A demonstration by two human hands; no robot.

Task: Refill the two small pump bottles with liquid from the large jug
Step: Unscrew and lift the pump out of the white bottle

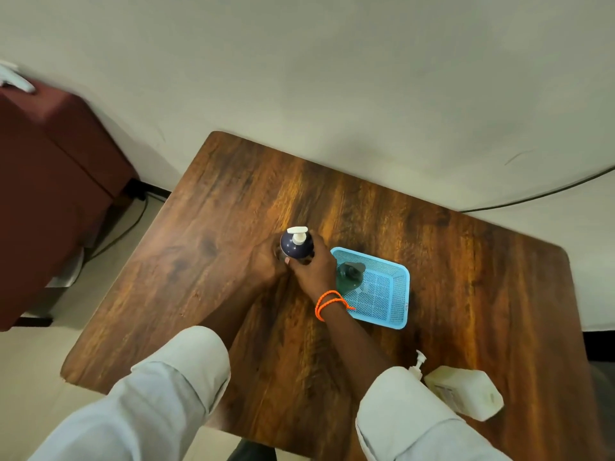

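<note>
In the head view, a dark navy, round-shouldered pump bottle with a white pump head point(296, 244) is seen standing upright near the middle of a brown wood-grain table point(449, 261). It is gripped from both sides: the left hand point(266, 264) is curled around its left flank, and the right hand point(312, 264) is wrapped around its right flank, with the thumb laid across the near side of the bottle. A doubled orange cord bracelet point(329, 302) is worn on the right wrist, and both forearms are covered by rolled pale grey sleeves point(173, 377). Just to the right of the held bottle, a light blue perforated plastic basket point(392, 294) is set on the table; inside its left end a dark green pump bottle with a grey pump head point(349, 276) is seen, partly hidden behind the right hand. At the near right corner of the table, a large cream-white plastic jug fitted with a white pump point(466, 392) is placed, well apart from the basket and partly covered by the right sleeve. To the left of the table, a dark red upholstered piece of furniture point(50, 194) is seen on the pale floor, with a black cable point(133, 214) trailing beside it. A plain off-white wall point(332, 78) is seen behind the table.
</note>
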